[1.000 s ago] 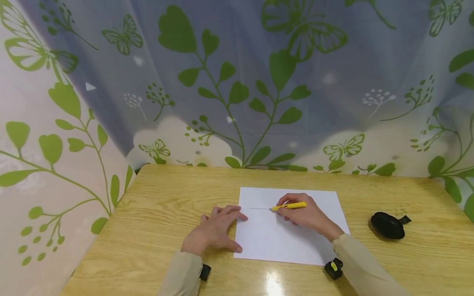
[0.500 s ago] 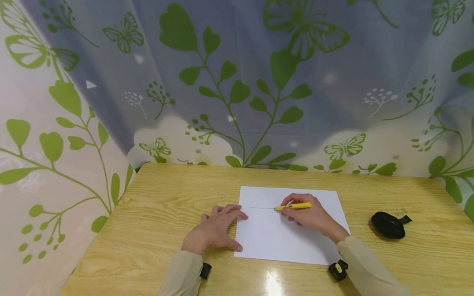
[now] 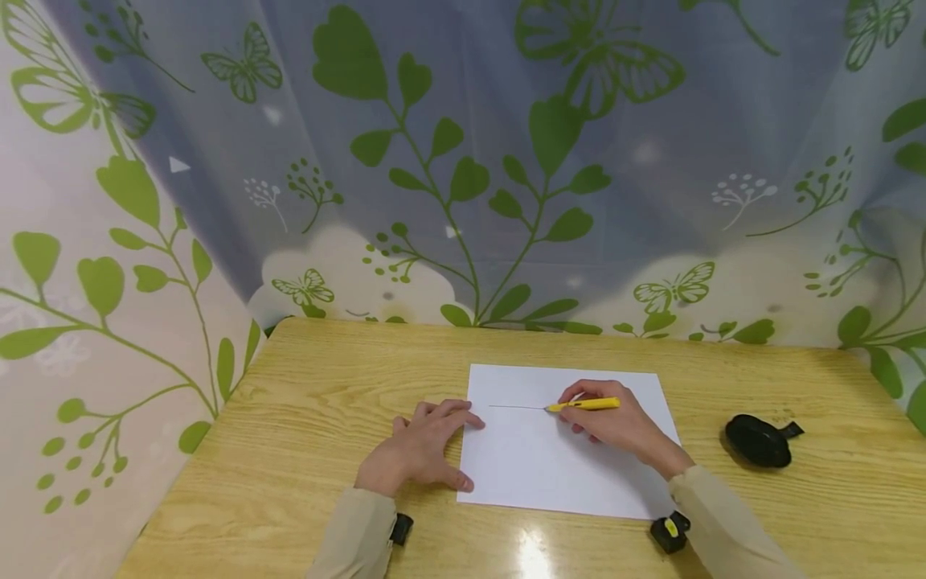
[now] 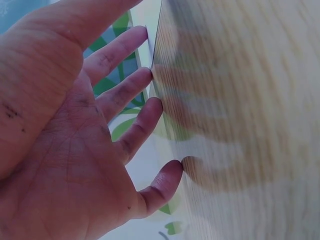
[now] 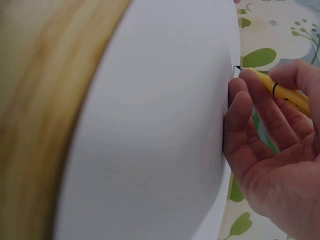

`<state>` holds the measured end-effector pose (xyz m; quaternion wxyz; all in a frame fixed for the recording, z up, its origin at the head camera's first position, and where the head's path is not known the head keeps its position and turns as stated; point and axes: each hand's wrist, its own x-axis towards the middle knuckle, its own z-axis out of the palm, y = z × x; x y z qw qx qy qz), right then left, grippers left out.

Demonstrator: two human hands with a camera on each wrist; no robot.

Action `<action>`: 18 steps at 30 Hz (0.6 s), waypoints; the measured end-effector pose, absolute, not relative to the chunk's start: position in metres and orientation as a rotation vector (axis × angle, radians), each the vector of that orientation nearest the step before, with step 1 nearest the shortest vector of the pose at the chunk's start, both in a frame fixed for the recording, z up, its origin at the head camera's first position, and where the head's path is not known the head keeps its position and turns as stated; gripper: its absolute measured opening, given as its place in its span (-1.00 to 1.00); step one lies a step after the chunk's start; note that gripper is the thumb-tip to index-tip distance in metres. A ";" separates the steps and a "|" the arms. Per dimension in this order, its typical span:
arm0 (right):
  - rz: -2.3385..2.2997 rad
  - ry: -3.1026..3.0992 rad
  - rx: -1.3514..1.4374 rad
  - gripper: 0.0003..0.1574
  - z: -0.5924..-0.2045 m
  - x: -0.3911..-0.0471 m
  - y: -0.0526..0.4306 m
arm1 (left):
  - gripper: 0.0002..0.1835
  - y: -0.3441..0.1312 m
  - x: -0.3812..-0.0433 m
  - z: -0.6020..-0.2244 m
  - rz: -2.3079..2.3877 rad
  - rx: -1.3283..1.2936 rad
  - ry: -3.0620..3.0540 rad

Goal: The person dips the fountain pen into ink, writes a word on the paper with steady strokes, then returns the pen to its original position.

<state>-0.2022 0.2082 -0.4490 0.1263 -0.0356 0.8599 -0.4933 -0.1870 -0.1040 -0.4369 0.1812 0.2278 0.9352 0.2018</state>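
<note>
A white sheet of paper [image 3: 535, 466] lies on the wooden table. In the head view my right hand [image 3: 615, 418] pinches a yellow pen [image 3: 589, 404], its dark tip touching the paper. A thin straight line [image 3: 517, 406] runs leftward from that tip. The right wrist view shows the pen [image 5: 287, 95] between thumb and fingers, the other fingers of the hand [image 5: 270, 140] against the sheet. My left hand [image 3: 423, 450] is spread at the paper's left edge, thumb and a finger on the sheet. Its fingertips [image 4: 172, 172] touch the surface in the left wrist view.
A black oval dish-like object [image 3: 758, 441] with a small tab sits on the wooden table [image 3: 311, 402], right of the paper. Behind the table hangs a curtain [image 3: 463, 161] printed with leaves and butterflies. Each wrist carries a black camera mount [image 3: 670, 532].
My right hand has slid to the right with the pen, and the line on the paper has grown longer that way. My left hand stays in place.
</note>
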 end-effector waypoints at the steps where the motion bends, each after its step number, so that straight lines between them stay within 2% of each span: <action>1: -1.435 2.505 -0.102 -0.68 -0.449 -0.202 0.209 | -0.18 -0.104 -0.187 -0.437 0.570 0.646 2.641; 11: -1.428 2.510 -0.097 -0.66 -0.449 -0.200 0.215 | -0.20 -0.104 -0.185 -0.433 0.575 0.655 2.643; 18: -1.429 2.510 -0.079 -0.71 -0.451 -0.199 0.224 | -0.20 -0.103 -0.184 -0.432 0.560 0.658 2.643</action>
